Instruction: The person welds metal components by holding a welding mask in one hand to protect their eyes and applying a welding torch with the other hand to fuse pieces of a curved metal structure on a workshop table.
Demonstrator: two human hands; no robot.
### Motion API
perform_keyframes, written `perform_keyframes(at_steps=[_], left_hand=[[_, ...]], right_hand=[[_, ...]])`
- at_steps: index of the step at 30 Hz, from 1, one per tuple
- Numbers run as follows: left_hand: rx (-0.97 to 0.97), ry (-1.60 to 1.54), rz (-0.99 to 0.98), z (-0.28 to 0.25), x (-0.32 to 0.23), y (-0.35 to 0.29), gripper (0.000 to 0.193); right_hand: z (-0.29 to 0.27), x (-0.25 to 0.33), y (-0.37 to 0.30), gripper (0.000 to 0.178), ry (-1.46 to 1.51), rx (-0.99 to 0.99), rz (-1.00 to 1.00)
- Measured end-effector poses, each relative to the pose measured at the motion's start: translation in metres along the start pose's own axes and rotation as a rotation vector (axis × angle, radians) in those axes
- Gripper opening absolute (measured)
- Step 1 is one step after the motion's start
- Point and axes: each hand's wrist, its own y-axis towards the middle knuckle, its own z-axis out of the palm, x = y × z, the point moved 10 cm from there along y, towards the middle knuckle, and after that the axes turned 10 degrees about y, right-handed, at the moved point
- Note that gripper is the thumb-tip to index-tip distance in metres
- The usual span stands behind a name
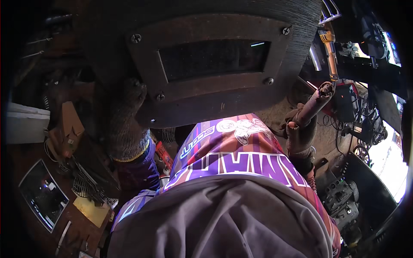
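Note:
A dark welding shield (206, 101) with a rectangular dark window in a screwed frame fills the upper middle of the view. My left hand (128, 103), in a grey knitted glove, is closed at the shield's lower left edge; shadow hides part of its fingers. On the right, my right hand (300, 134), also in a worn glove, is wrapped round a thick brown cylindrical handle (316, 103). The handle tilts up and away to the right and ends in a rough, dark tip. It looks like a welding electrode holder.
A yellow and black power tool (329, 49) lies beyond the handle. Dark cables (337, 129) hang at the right, above a grey cast metal part (342, 204). On the left are a glossy dark panel (43, 195) and a tan cardboard piece (92, 210).

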Motion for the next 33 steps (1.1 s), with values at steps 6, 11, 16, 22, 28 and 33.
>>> perform_keyframes(at_steps=[6,11,16,22,28,33], left_hand=[[0.021,-0.043,0.042,-0.006,0.001,0.003,0.047],[0.134,-0.089,0.064,-0.005,-0.001,0.002,0.046],[0.074,-0.165,0.047,-0.037,0.006,-0.004,0.047],[-0.038,-0.089,0.057,-0.010,0.001,0.002,0.040],[-0.150,-0.058,0.096,0.000,-0.010,0.001,0.035],[-0.249,0.031,0.094,-0.019,-0.023,-0.007,0.039]], right_hand=[[0.000,-0.007,0.000,0.061,0.070,0.039,-0.017],[0.009,-0.005,0.000,0.059,0.289,0.032,0.071],[0.008,-0.010,0.001,0.060,0.308,0.037,0.068],[0.003,-0.006,0.005,0.060,0.129,0.080,0.020],[0.008,-0.004,0.005,0.060,0.391,-0.055,0.097],[-0.012,-0.007,0.003,0.064,0.291,-0.011,0.080]])
